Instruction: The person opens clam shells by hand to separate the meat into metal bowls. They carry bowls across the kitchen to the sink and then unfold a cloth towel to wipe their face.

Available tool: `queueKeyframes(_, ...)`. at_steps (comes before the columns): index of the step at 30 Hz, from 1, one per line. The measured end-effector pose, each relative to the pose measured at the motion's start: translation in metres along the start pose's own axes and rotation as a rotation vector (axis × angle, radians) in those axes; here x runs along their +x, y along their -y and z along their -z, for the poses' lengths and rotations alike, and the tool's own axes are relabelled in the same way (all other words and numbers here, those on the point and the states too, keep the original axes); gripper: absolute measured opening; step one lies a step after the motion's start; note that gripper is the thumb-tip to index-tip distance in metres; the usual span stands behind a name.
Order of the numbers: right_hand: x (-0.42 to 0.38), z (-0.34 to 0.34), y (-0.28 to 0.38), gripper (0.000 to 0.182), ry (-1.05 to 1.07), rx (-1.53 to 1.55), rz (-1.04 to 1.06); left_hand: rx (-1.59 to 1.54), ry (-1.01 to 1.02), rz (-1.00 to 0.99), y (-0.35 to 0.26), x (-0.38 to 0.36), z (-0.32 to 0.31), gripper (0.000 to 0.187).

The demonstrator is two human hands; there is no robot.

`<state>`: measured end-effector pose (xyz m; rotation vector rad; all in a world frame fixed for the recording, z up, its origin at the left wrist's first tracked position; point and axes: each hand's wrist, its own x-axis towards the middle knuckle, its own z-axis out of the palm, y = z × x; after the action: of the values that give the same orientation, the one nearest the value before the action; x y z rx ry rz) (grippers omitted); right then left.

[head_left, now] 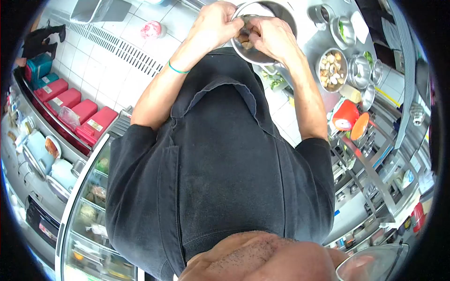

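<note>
A round steel bowl (289, 18) stands at the top of the view, with brown pieces (245, 41) inside that look like mushrooms or shellfish. Over the bowl, my left hand (216, 22) has its thumb and fingers closed in a pinch; a green band circles that wrist. Facing it, my right hand (273, 38) is closed too, its fingertips down among the pieces. Something small and dark lies between the two sets of fingertips, too hidden to name. To the right, a second steel bowl (319, 77) holds cream and brown pieces of a similar kind.
Several steel bowls (360, 70) and a bowl with greens (344, 32) crowd the counter at right. An orange-red kitchen scale (344, 116) sits nearer me. Red bins (84, 112) line the left side. A floor drain grate (117, 49) crosses the tiles; another person's legs (44, 40) show beyond.
</note>
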<state>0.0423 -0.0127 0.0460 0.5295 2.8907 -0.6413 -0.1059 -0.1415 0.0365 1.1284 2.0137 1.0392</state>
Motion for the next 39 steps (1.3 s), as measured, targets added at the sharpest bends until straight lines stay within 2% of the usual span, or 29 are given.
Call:
queueKeyframes(1,0.011,-0.002,0.01,0.022,-0.06,0.009,0.02,0.024,0.037,0.06,-0.001,-0.004,0.016,0.035)
queueKeyframes(2,0.023,-0.002,0.024,0.022,-0.057,0.026,0.014,0.019,-0.005,0.031,0.007,-0.006,0.024,0.033)
queueKeyframes(4,0.042,-0.011,0.051,0.02,-0.1,-0.004,0.139,0.007,-0.085,-0.029,0.02,-0.012,0.033,0.031)
queueKeyframes(8,0.08,-0.041,0.061,0.022,0.018,0.031,0.234,-0.045,-0.125,0.024,0.036,-0.027,0.062,0.024)
queueKeyframes(9,0.085,-0.038,0.063,0.025,0.023,0.091,0.256,-0.055,-0.251,0.018,0.042,-0.029,0.061,0.022)
queueKeyframes(12,0.106,-0.024,0.062,0.034,-0.017,0.246,0.348,-0.103,-0.247,0.249,0.052,-0.038,0.077,0.021)
queueKeyframes(13,0.112,-0.017,0.059,0.037,-0.033,0.297,0.382,-0.141,-0.335,0.271,0.065,-0.036,0.073,0.02)
queueKeyframes(14,0.116,-0.005,0.055,0.041,-0.05,0.38,0.326,-0.104,-0.361,0.29,0.078,-0.032,0.072,0.02)
queueKeyframes(15,0.126,0.0,0.041,0.036,0.089,0.602,0.158,-0.068,-0.383,0.317,0.089,-0.031,0.07,0.02)
queueKeyframes(16,0.134,0.037,0.04,0.029,-0.085,0.207,0.303,-0.034,-0.406,0.347,0.096,-0.034,0.069,0.019)
queueKeyframes(17,0.133,0.066,0.042,0.03,-0.158,0.313,0.28,-0.047,-0.429,0.342,0.093,-0.036,0.069,0.019)
queueKeyframes(18,0.142,0.069,0.022,0.032,-0.166,0.57,0.252,-0.029,-0.445,0.361,0.092,-0.038,0.07,0.019)
queueKeyframes(19,0.137,0.102,0.033,0.033,-0.091,0.241,0.104,-0.012,-0.461,0.374,0.093,-0.039,0.07,0.019)
queueKeyframes(20,0.136,0.1,0.025,0.03,-0.241,0.153,0.215,0.004,-0.477,0.382,0.095,-0.038,0.07,0.019)
queueKeyframes(22,0.131,0.111,0.035,0.025,-0.153,-0.098,0.084,-0.049,-0.508,0.38,0.09,-0.039,0.072,0.018)
queueKeyframes(24,0.126,0.084,0.047,0.021,-0.052,0.006,0.348,-0.081,-0.512,0.403,0.08,-0.037,0.074,0.015)
queueKeyframes(26,0.121,0.042,0.068,0.022,0.029,-0.131,0.465,-0.088,-0.525,0.399,0.076,-0.034,0.073,0.015)
queueKeyframes(28,0.139,-0.02,0.057,0.026,0.144,-0.298,0.453,-0.044,-0.522,0.408,0.067,-0.031,0.073,0.015)
queueKeyframes(30,0.142,-0.059,0.046,0.023,0.015,-0.369,0.539,-0.088,-0.539,0.417,0.063,-0.031,0.073,0.017)
queueKeyframes(31,0.145,-0.065,0.047,0.022,-0.053,-0.409,0.588,-0.081,-0.546,0.407,0.063,-0.031,0.073,0.019)
queueKeyframes(32,0.149,-0.067,0.046,0.021,0.019,-0.385,0.587,-0.075,-0.553,0.399,0.064,-0.033,0.073,0.02)
queueKeyframes(34,0.154,-0.068,0.049,0.02,0.158,-0.328,0.573,-0.098,-0.533,0.328,0.108,-0.031,0.06,0.021)
queueKeyframes(35,0.156,-0.067,0.052,0.023,0.214,-0.337,0.502,-0.108,-0.52,0.29,0.124,-0.03,0.056,0.022)
queueKeyframes(36,0.157,-0.063,0.054,0.024,0.211,-0.259,0.495,-0.151,-0.541,0.272,0.124,-0.03,0.055,0.022)
queueKeyframes(38,0.153,-0.043,0.06,0.027,0.21,-0.104,0.48,-0.241,-0.585,0.239,0.124,-0.031,0.052,0.023)
queueKeyframes(39,0.15,-0.015,0.083,0.022,0.304,-0.134,0.393,-0.192,-0.562,0.279,0.123,-0.033,0.055,0.024)
